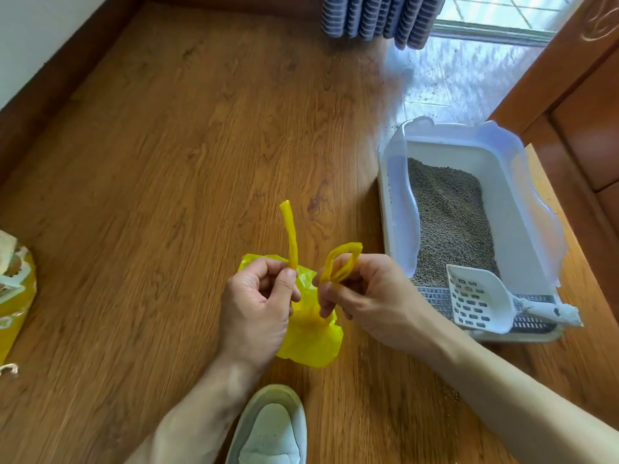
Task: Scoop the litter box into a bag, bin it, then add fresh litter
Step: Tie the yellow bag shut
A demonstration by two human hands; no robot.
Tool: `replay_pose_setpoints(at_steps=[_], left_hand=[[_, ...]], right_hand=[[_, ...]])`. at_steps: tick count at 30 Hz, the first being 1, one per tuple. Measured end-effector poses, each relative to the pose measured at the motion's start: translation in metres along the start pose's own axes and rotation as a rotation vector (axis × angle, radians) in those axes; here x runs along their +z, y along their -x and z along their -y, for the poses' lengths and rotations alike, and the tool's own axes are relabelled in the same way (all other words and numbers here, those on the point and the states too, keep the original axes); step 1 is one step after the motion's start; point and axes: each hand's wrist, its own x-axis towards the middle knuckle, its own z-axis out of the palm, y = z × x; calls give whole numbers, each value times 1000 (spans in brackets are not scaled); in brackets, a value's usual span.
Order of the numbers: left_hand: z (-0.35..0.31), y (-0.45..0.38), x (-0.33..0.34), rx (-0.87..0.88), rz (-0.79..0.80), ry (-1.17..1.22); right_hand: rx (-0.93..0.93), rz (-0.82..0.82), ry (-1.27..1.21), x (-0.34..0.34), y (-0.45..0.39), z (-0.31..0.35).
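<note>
A small yellow plastic bag (311, 339) hangs just above the wooden floor, held between both hands. My left hand (258, 306) pinches one twisted handle, which sticks straight up. My right hand (365, 296) grips the other handle, bent into a loop. To the right stands the white litter box (395, 209), its far half filled with grey litter (449, 222). A white slotted scoop (475, 303) lies in the near end of the box, on a dark grate, its handle poking over the right rim.
A yellow sack (13, 296), open at the top, stands at the left edge. A white shoe (271, 430) is on the floor below my hands. A grey radiator (378, 18) is at the back, a wooden cabinet (582, 95) right of the box. Loose litter grains dot the pale floor behind.
</note>
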Motion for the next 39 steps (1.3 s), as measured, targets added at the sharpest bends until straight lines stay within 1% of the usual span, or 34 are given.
replay_pose_setpoints(at_steps=[3,5,7,8,11,13,15,18,20,22,24,26,29,34,39], left_hand=[[2,-1,-3,-9,48,-75],[4,0,-6,-7,93,-126],[6,0,-8,12,125,-165],[8,-1,-9,17,145,-174],[8,-1,-11,14,269,-166],[6,2,-11,27,344,-210],[3,5,-9,32,378,-247],[-1,8,-9,-20,408,-221],[-2,9,-10,-71,453,-191],[-5,11,-9,-134,522,-83],[-8,12,-8,-157,548,-5],[-10,13,-6,-125,529,40],[-7,14,-2,-95,490,86],[-3,15,2,-101,423,127],[-5,18,5,-14,415,171]], right_hand=[[-84,56,122,3,3,3],[-205,81,315,2,4,4],[-345,67,509,1,3,6],[-381,46,564,1,3,6],[-421,-22,646,0,1,6],[-432,-13,671,-1,-1,4],[-391,28,675,-3,-1,3],[-322,62,636,-2,1,5],[-338,42,667,-1,1,5],[-343,9,708,0,-1,5],[-337,-29,701,-1,-3,5],[-303,-78,652,-1,-4,5],[-189,-140,522,-3,-4,4],[-39,-147,463,-3,-4,0],[86,-136,312,-3,-8,0]])
